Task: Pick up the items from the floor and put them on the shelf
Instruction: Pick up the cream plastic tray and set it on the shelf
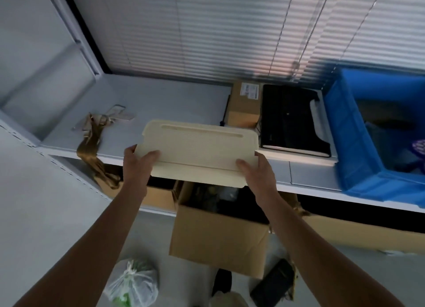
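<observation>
A flat cream board (197, 150) with a long slot near its far edge is held level over the front edge of the grey shelf (165, 102). My left hand (138, 166) grips its left end, thumb on top. My right hand (257, 171) grips its right end the same way. On the floor below lie a tied clear plastic bag with green contents (133, 283) and a small black item (273, 283). An open cardboard box (218, 237) stands under the board.
A gold ribbon (90, 143) hangs over the shelf's left front edge beside clear plastic pieces (117, 114). A small brown box (243, 104), a black case (292, 120) and a blue crate (368, 132) fill the shelf's right. Closed blinds hang behind.
</observation>
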`<state>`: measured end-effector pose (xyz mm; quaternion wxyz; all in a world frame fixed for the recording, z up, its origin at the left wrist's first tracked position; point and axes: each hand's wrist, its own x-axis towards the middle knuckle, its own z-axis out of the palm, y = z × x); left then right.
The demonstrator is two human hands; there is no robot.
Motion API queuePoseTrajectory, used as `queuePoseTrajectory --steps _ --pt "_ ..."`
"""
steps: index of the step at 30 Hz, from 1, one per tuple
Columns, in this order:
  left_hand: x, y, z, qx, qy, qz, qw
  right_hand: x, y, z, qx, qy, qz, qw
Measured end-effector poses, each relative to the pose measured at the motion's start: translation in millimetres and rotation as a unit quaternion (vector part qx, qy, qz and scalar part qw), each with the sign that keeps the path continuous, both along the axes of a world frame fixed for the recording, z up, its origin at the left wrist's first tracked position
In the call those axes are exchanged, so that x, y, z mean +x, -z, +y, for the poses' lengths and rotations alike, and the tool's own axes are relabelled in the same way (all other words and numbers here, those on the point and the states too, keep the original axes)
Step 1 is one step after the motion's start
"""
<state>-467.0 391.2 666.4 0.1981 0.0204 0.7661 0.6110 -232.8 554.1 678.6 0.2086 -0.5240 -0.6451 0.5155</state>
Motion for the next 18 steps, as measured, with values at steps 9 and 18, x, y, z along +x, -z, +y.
queuePoseTrajectory --steps 9,18 --pt "-148 -15 72 0.000 -0.022 -0.021 1.000 -162 -32 85 0.019 -0.046 -0.032 0.998" --pt "-249 -7 148 -0.005 0.083 0.017 0.996 -255 -7 143 0.020 0.001 -0.071 0.997"
